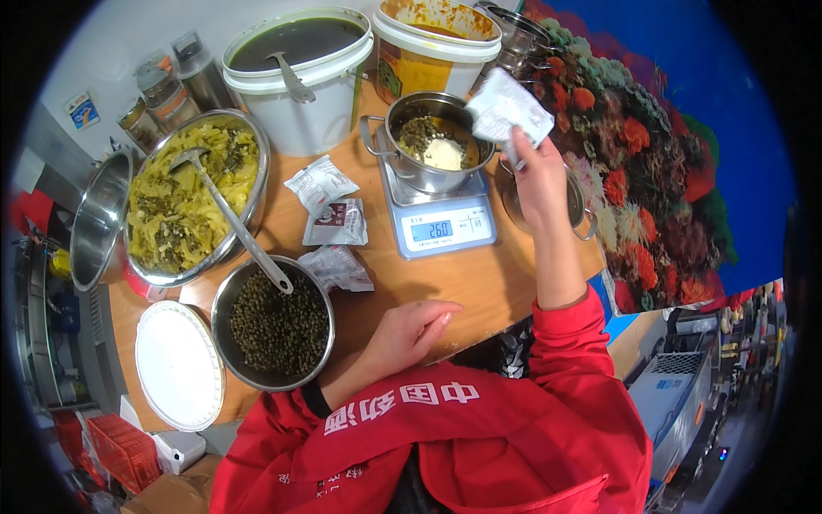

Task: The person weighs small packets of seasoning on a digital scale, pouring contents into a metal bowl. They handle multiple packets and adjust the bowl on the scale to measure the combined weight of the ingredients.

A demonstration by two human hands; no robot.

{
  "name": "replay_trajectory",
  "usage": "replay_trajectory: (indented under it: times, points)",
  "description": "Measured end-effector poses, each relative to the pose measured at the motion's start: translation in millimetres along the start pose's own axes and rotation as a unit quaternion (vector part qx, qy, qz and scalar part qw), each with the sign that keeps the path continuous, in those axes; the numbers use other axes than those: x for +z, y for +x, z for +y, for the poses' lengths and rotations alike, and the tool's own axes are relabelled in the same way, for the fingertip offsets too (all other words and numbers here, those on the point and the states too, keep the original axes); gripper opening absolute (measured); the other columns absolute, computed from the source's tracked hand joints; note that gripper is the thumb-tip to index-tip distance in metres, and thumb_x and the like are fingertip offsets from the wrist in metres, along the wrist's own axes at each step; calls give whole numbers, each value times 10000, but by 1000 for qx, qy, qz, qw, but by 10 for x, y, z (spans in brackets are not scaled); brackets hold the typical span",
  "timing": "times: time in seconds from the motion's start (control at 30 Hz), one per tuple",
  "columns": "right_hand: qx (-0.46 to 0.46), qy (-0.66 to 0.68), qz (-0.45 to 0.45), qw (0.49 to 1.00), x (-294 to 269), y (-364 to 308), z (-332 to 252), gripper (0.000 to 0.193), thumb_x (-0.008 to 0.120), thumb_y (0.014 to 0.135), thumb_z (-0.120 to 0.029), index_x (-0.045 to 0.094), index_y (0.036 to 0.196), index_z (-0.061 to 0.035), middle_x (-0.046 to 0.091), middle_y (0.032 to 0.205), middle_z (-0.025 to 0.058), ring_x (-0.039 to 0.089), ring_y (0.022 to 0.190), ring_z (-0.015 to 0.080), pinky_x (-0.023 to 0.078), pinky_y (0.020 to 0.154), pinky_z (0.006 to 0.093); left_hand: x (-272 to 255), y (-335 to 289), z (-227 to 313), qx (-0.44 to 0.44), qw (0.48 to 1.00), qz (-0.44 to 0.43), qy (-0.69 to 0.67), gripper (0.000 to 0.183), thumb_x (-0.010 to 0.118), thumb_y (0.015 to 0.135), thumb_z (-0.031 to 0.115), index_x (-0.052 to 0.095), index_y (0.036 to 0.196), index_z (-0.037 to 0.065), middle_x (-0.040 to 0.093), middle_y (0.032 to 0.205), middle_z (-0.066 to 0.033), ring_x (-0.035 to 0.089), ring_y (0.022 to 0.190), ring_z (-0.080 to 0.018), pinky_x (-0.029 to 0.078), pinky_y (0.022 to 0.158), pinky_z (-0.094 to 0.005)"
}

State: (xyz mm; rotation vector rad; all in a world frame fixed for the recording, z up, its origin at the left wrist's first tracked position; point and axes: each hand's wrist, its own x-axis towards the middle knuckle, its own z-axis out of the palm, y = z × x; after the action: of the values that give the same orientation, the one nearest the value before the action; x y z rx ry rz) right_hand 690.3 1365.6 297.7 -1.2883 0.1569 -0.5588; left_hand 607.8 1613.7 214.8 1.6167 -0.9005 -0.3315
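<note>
My right hand point(539, 176) grips a white packet point(507, 110), raised beside the rim of a two-handled steel pot point(434, 176). In that pot lie dark green bits, a brownish liquid and a mound of pale powder point(443, 154). The pot rests on a digital kitchen scale point(445, 227) with a lit display. My left hand point(413, 330) is at the table's near edge, fingers loosely curled with nothing seen in them. Several more packets point(336, 223) lie left of the scale. Close to my left forearm stands a steel bowl point(224, 295) of small green peppercorns with a ladle.
Behind stand a white bucket point(291, 116) of dark liquid and an orange-stained bucket point(437, 64). A large bowl point(257, 163) of yellow-green pickled vegetables is at left, a white lid point(178, 364) nearer. Another steel pot point(514, 206) sits right of the scale, beside a coral-patterned sheet point(634, 154).
</note>
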Motion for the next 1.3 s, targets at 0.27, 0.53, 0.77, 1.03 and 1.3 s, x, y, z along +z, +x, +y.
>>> replay_trajectory:
  times: [0.27, 0.53, 0.77, 1.03, 1.3]
  points:
    - [-138, -237, -17, 961, 107, 126, 199, 379, 700, 806, -196, 584, 1115, -9, 658, 1012, 78, 590, 914, 144, 450, 837, 281, -8, 8, 17, 17, 1000, 7, 5, 191, 536, 879, 111, 616, 1051, 90, 605, 775, -109, 592, 674, -256, 465, 604, -337]
    - [-156, -337, -42, 928, 147, 148, 179, 357, 686, 803, -182, 581, 1097, -10, 664, 976, 92, 602, 892, 158, 464, 808, 301, -16, 6, 30, 8, 1000, 7, 5, 191, 535, 882, 118, 617, 1052, 92, 607, 779, -111, 593, 681, -266, 466, 612, -349]
    - [-96, -195, 26, 976, 168, 160, 149, 296, 655, 834, -146, 575, 1065, 21, 654, 973, 76, 585, 819, 129, 459, 746, 259, -8, 15, 23, 16, 1000, 15, 10, 195, 513, 882, 61, 632, 1037, 61, 603, 711, -76, 598, 647, -195, 472, 620, -295]
    - [80, 116, 16, 990, 26, 121, -33, 233, 597, 895, -146, 552, 1096, -38, 598, 1049, 24, 552, 882, 119, 461, 714, 257, -3, 18, 8, 17, 1000, 12, 7, 191, 522, 888, 97, 624, 1049, 79, 603, 747, -101, 590, 660, -233, 467, 613, -322]
    - [120, 172, 18, 978, 16, 44, -83, 217, 612, 887, -144, 569, 1070, -38, 588, 1034, 34, 552, 864, 127, 469, 715, 252, 6, 0, -2, -1, 1000, 3, -12, 191, 528, 888, 105, 619, 1054, 83, 574, 720, -97, 576, 633, -230, 453, 581, -325]
